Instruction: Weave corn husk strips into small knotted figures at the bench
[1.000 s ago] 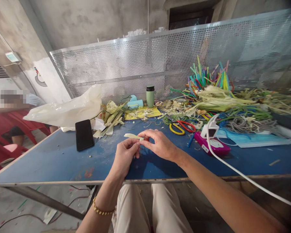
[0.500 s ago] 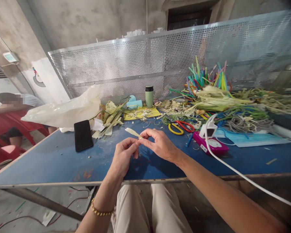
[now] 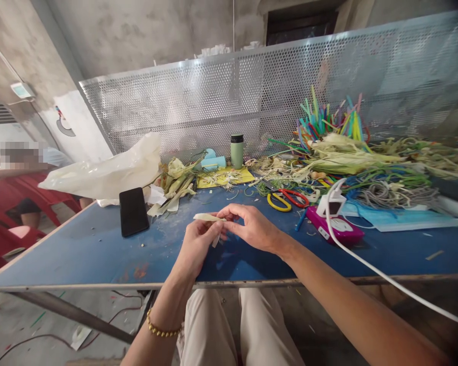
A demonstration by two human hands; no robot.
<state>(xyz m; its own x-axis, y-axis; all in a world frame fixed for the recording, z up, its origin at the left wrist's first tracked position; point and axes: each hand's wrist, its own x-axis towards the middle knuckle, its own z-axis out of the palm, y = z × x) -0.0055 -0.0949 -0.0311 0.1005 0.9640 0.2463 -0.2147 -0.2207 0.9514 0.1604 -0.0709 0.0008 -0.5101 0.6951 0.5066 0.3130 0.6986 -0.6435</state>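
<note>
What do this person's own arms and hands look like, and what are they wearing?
The left hand and right hand are human and gloveless. No sleeves show. A gold-coloured bracelet of round beads circles the left wrist; the right has none visible.

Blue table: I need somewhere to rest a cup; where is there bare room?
Mostly bare, barring specks: between the phone and left hand, and from phone to left edge of the table. Crowded: back right, with husks and grey coils.

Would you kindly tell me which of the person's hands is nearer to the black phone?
Left. The left hand is to the right of the black phone, across a stretch of blue tabletop; the right hand is farther right, beyond the left one.
</note>
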